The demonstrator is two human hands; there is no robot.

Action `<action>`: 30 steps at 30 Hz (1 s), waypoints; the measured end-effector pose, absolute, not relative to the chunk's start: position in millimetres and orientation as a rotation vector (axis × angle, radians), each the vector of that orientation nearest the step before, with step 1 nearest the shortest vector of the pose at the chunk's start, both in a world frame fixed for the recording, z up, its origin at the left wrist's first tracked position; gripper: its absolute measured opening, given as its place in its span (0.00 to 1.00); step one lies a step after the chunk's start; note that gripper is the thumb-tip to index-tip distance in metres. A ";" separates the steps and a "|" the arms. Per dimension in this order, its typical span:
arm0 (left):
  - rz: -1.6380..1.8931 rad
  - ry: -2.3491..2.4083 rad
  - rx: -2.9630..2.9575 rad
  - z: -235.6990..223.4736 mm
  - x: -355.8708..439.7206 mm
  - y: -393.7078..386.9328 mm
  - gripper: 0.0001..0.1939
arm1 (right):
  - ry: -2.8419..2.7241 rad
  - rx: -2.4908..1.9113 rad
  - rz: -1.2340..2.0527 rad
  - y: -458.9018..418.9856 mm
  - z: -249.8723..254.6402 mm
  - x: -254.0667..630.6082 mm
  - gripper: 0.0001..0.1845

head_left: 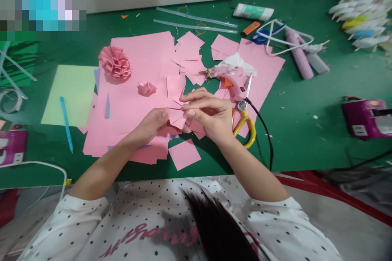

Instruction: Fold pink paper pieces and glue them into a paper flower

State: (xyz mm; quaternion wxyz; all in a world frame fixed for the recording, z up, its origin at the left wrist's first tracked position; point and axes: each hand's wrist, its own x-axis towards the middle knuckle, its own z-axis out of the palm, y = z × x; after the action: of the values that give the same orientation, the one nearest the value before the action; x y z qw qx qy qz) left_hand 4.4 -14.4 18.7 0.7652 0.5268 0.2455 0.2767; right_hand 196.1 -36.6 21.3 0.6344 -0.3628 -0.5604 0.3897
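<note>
Both hands meet over the pink sheets [137, 61] on the green table [306, 130]. My left hand [151, 124] and my right hand [208, 114] pinch a small folded pink paper piece [177, 119] between their fingertips. A finished pink paper flower ball [115, 62] lies to the upper left. Just above the hands sits a smaller folded pink piece [147, 88]. Several loose pink squares [184, 154] are scattered around the hands.
A pink glue gun [231, 81] with a black cord lies right of my hands, over yellow-handled scissors [246, 124]. A light green sheet [72, 94] with a blue pen [66, 122] is at left. Glue sticks [196, 24], tubes and a purple box [366, 118] are further off.
</note>
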 end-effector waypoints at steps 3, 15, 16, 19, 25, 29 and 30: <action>0.574 0.496 1.135 15.3 3.1 -12.9 0.39 | -1.342 -0.818 0.905 -37.3 21.3 197.4 0.02; 0.447 0.534 0.990 5.3 2.2 -11.3 0.44 | -1.379 -0.874 0.734 -35.8 23.3 194.9 0.09; 0.457 0.556 0.971 5.3 2.9 -11.5 0.45 | -1.361 -0.885 0.729 -36.1 23.3 194.3 0.09; 0.548 0.612 0.984 8.4 4.6 -12.8 0.44 | -1.287 -0.902 0.724 -36.9 23.3 192.5 0.06; 0.671 0.686 1.009 27.9 7.7 -14.5 0.33 | -1.288 -0.967 0.717 -36.9 21.9 188.9 0.09; 0.659 0.709 0.904 28.1 7.8 -12.0 0.27 | -1.302 -0.959 0.778 -35.9 21.1 191.7 0.07; 0.658 0.703 0.891 26.4 7.5 -11.2 0.27 | -1.304 -0.953 0.804 -35.8 21.4 193.1 0.07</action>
State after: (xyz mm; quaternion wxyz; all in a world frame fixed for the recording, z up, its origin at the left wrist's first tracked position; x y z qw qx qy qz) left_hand 7.5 -11.2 26.4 0.7926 0.4141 0.3267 0.3060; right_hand 193.1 -35.8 21.4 0.6200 -0.4144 -0.5671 0.3498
